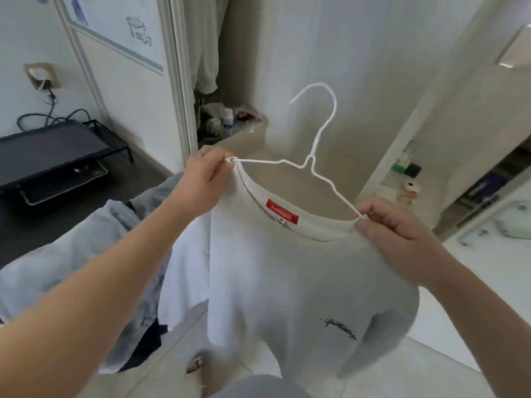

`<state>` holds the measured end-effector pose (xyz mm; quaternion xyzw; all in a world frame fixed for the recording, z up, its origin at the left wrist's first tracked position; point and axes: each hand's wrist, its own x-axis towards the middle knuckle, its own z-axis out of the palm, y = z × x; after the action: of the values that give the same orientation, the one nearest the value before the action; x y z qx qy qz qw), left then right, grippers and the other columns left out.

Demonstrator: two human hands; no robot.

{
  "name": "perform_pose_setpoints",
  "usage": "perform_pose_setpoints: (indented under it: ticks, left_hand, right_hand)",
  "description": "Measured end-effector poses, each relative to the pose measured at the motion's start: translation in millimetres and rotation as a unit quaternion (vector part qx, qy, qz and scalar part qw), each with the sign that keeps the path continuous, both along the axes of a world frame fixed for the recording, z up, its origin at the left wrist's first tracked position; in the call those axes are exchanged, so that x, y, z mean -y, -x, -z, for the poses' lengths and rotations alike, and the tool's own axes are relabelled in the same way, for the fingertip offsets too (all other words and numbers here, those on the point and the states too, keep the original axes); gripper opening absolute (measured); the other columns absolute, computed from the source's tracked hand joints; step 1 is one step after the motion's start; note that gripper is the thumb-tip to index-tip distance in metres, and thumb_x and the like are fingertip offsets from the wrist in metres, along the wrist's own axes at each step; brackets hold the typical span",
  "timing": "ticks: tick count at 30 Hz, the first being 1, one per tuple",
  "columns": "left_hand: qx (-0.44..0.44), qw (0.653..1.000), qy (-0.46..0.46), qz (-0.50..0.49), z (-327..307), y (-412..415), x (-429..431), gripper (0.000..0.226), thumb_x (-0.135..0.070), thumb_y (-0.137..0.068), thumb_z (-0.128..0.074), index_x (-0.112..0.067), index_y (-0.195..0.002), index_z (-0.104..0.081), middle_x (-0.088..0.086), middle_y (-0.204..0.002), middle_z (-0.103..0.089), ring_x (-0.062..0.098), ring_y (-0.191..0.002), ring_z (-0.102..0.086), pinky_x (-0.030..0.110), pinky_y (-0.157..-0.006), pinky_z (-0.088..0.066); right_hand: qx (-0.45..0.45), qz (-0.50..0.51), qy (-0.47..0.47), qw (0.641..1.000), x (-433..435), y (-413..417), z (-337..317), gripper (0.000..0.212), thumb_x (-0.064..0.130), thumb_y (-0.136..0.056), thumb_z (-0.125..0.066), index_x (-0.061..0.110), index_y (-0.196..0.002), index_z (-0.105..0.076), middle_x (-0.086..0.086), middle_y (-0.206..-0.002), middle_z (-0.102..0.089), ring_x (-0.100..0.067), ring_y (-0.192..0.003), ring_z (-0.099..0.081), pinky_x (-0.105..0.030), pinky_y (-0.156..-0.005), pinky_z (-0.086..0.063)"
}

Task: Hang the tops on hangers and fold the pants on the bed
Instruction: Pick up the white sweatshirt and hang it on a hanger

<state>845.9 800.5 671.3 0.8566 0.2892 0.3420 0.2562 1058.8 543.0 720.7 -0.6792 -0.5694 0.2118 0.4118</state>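
A white T-shirt (pixel 275 277) with a red neck label and a small black script mark hangs in front of me. A white wire hanger (pixel 313 156) sits in its collar, hook pointing up. My left hand (pixel 204 179) pinches the hanger's left end together with the collar. My right hand (pixel 393 228) pinches the right end and the collar edge. The hanger's lower bar is hidden inside the shirt.
Pale blue and grey clothes (pixel 86 239) lie heaped at the left. A black stand (pixel 51 156) sits on the dark floor by the wall. An open wardrobe gap (pixel 218 116) with bottles is straight ahead. A doorway with shelves (pixel 471 182) lies at the right.
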Motion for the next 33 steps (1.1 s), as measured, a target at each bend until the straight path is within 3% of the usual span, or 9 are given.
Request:
perform_pose_setpoints:
  ticks: [4,8,10,14,19,23,26,29,33]
  left_hand:
    - [0.028,0.998,-0.008,0.048,-27.0,-64.3,-62.6,0.021,-0.008,-0.103,-0.046,-0.004,-0.106,-0.067,0.007,-0.100,-0.063,0.028,-0.103,-0.055,0.054,-0.098,-0.042]
    - [0.059,0.992,0.016,0.112,-58.7,-109.5,-103.4,0.037,-0.029,-0.104,-0.052,-0.019,-0.139,-0.054,-0.001,-0.138,-0.057,0.015,-0.128,-0.050,0.039,-0.113,-0.039]
    - [0.055,0.987,0.054,0.139,-68.0,-119.3,-113.3,0.043,-0.039,-0.101,-0.056,-0.030,-0.142,-0.048,-0.010,-0.143,-0.051,0.006,-0.129,-0.045,0.032,-0.111,-0.038]
    - [0.089,0.967,0.099,0.218,-86.9,-122.2,-123.7,0.033,-0.035,-0.097,-0.061,-0.029,-0.130,-0.056,-0.020,-0.126,-0.060,0.000,-0.120,-0.052,0.036,-0.102,-0.048]
    - [0.136,0.950,0.099,0.264,-124.4,-122.5,-132.9,0.014,-0.038,-0.091,-0.067,-0.032,-0.102,-0.060,-0.019,-0.096,-0.065,-0.001,-0.097,-0.061,0.014,-0.079,-0.046]
    - [0.123,0.954,0.054,0.268,-155.4,-135.0,-153.3,0.027,-0.045,-0.083,-0.074,-0.032,-0.097,-0.055,-0.012,-0.095,-0.063,0.004,-0.096,-0.058,0.012,-0.078,-0.043]
    - [0.108,0.958,0.024,0.263,-175.7,-152.1,-174.4,0.036,-0.043,-0.078,-0.081,-0.029,-0.097,-0.054,-0.012,-0.097,-0.060,0.004,-0.095,-0.056,0.006,-0.075,-0.038]
    - [0.097,0.963,-0.011,0.252,-195.8,-174.7,-195.3,0.041,-0.046,-0.074,-0.084,-0.031,-0.090,-0.050,-0.011,-0.092,-0.055,0.003,-0.086,-0.052,0.009,-0.070,-0.037]
    - [0.065,0.983,-0.066,0.162,-228.9,-212.3,-222.5,0.048,-0.059,-0.072,-0.078,-0.032,-0.082,-0.039,-0.011,-0.082,-0.048,0.005,-0.068,-0.045,0.027,-0.060,-0.039]
  right_hand:
    - [-0.022,0.110,-0.058,0.992,-37.2,1.5,-23.9,0.015,0.026,-0.089,-0.051,0.025,-0.081,-0.064,-0.020,-0.066,-0.048,-0.024,-0.057,-0.041,-0.030,-0.055,-0.032]
    - [-0.020,0.224,-0.104,0.969,-87.4,4.0,-39.8,0.015,0.029,-0.088,-0.051,0.023,-0.079,-0.063,0.008,-0.060,-0.050,-0.006,-0.057,-0.044,-0.028,-0.056,-0.036]
    - [-0.016,0.263,-0.132,0.956,-117.1,4.7,-49.9,0.016,0.029,-0.089,-0.051,0.025,-0.079,-0.063,0.011,-0.062,-0.052,-0.006,-0.059,-0.045,-0.027,-0.057,-0.038]
    - [-0.042,0.302,-0.203,0.930,-183.7,-7.6,-77.7,0.020,0.016,-0.093,-0.053,0.017,-0.077,-0.064,0.009,-0.061,-0.051,-0.005,-0.055,-0.042,-0.016,-0.049,-0.036]
    - [-0.047,0.314,-0.247,0.915,-268.4,-32.8,-125.5,0.026,0.006,-0.094,-0.053,0.016,-0.072,-0.061,0.010,-0.057,-0.048,-0.005,-0.054,-0.041,-0.022,-0.048,-0.034]
    - [0.003,0.328,-0.285,0.901,-330.9,-62.7,-181.0,0.016,0.008,-0.092,-0.052,0.000,-0.081,-0.062,0.005,-0.064,-0.051,-0.006,-0.056,-0.042,-0.024,-0.051,-0.035]
    - [0.008,0.316,-0.325,0.891,-371.9,-82.1,-224.4,0.024,0.007,-0.090,-0.051,0.012,-0.067,-0.048,0.014,-0.053,-0.039,-0.003,-0.048,-0.034,-0.019,-0.044,-0.028]
    - [0.010,0.276,-0.368,0.888,-407.4,-98.4,-268.0,0.033,0.005,-0.090,-0.050,0.018,-0.063,-0.038,0.012,-0.056,-0.035,-0.004,-0.049,-0.032,-0.022,-0.048,-0.027]
    - [0.012,0.235,-0.407,0.883,-450.1,-116.4,-327.9,0.034,0.001,-0.088,-0.046,0.018,-0.062,-0.034,0.003,-0.061,-0.030,-0.016,-0.062,-0.032,-0.029,-0.056,-0.023]
